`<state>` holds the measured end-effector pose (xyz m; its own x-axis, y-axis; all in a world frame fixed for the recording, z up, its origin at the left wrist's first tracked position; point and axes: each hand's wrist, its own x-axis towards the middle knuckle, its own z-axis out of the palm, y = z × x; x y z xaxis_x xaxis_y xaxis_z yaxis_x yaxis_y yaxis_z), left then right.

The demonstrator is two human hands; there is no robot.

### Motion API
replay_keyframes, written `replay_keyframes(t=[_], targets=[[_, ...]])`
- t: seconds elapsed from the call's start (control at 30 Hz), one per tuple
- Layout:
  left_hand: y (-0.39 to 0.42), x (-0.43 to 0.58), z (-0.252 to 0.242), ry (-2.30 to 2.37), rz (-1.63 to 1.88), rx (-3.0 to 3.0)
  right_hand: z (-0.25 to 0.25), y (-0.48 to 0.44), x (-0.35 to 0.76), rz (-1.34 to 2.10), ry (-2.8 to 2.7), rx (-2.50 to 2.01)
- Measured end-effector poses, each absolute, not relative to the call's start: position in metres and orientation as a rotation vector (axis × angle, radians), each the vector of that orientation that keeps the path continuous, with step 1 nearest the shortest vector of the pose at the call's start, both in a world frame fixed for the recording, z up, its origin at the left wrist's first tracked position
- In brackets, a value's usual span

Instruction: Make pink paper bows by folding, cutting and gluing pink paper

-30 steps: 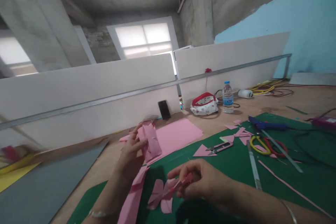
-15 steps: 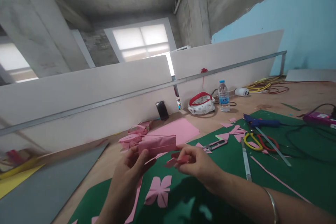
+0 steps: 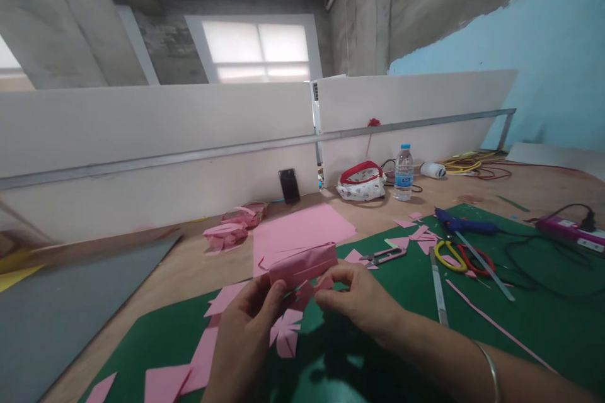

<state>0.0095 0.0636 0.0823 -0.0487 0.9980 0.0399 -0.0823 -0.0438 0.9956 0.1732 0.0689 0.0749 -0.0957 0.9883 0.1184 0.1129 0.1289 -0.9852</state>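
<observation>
My left hand (image 3: 258, 315) pinches a folded pink paper box shape (image 3: 305, 263) between thumb and fingers, holding it above the green mat. My right hand (image 3: 357, 293) is closed on a small cut pink paper piece (image 3: 325, 283), right below the lower edge of the folded paper. Whether the two pieces touch I cannot tell. Partly hidden behind my left hand, a pink paper cut with petals (image 3: 287, 335) lies on the green cutting mat (image 3: 359, 352). More pink paper pieces (image 3: 165, 383) lie to the left of that hand.
Thread snips (image 3: 385, 256), a craft knife (image 3: 438, 293), scissors (image 3: 451, 256) and a blue glue gun (image 3: 466, 223) lie to the right. Behind are a pink sheet (image 3: 302, 227), a phone (image 3: 289, 186), a pouch (image 3: 362, 186) and a water bottle (image 3: 403, 173). A grey board (image 3: 80, 308) is at left.
The folded pink paper has shifted right and tilted in my left hand. The small cut piece in my right hand has come close under it. The view has turned slightly.
</observation>
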Motion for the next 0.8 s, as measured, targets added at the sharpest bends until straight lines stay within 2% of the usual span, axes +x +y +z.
replay_keyframes(t=[0.27,0.5,0.8], targets=[[0.068,0.006,0.067,1.395,1.277,1.506,0.066,0.075,0.173,1.040,-1.351,-1.080],[0.066,0.010,0.061,1.380,1.344,1.604,0.054,0.082,0.172,1.108,-1.282,-1.015],[0.057,0.018,0.064,1.353,1.406,1.608,0.062,0.079,0.174,1.012,-1.376,-1.108]])
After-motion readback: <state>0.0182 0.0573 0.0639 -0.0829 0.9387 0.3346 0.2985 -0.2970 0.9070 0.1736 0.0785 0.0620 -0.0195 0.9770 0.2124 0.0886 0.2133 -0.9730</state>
